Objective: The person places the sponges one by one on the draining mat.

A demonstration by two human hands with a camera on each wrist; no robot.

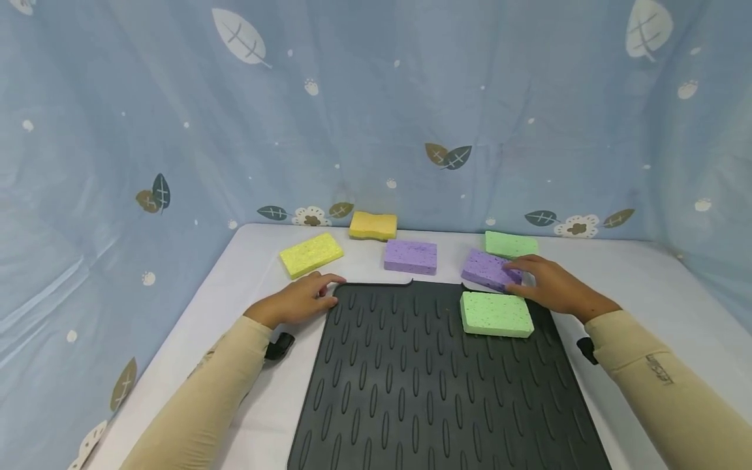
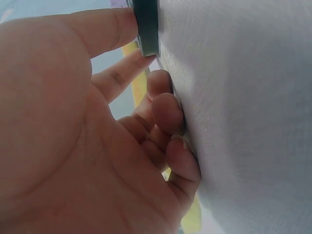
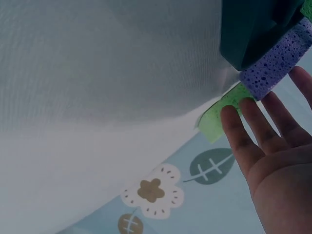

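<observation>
At the far left corner of the black ridged mat (image 1: 405, 378), my left hand (image 1: 296, 299) has its index finger on the far edge and its thumb on the left edge. Its other fingers bend loosely against the white table in the left wrist view. My right hand (image 1: 555, 286) pinches the right end of a purple sponge (image 1: 484, 267) between index finger and thumb. That sponge lies slanted at the mat's far edge. Just nearer, a light green sponge (image 1: 496, 314) lies on the mat. Another green sponge (image 1: 511, 243) sits behind the purple one, close to the right fingers (image 3: 239, 131).
A second purple sponge (image 1: 410, 256) lies beyond the mat's far edge. To its left are a bright yellow sponge (image 1: 311, 254) and a deeper yellow wavy-sided sponge (image 1: 373, 225). A blue leaf-patterned curtain (image 1: 376, 117) hangs behind the white table (image 1: 646, 294).
</observation>
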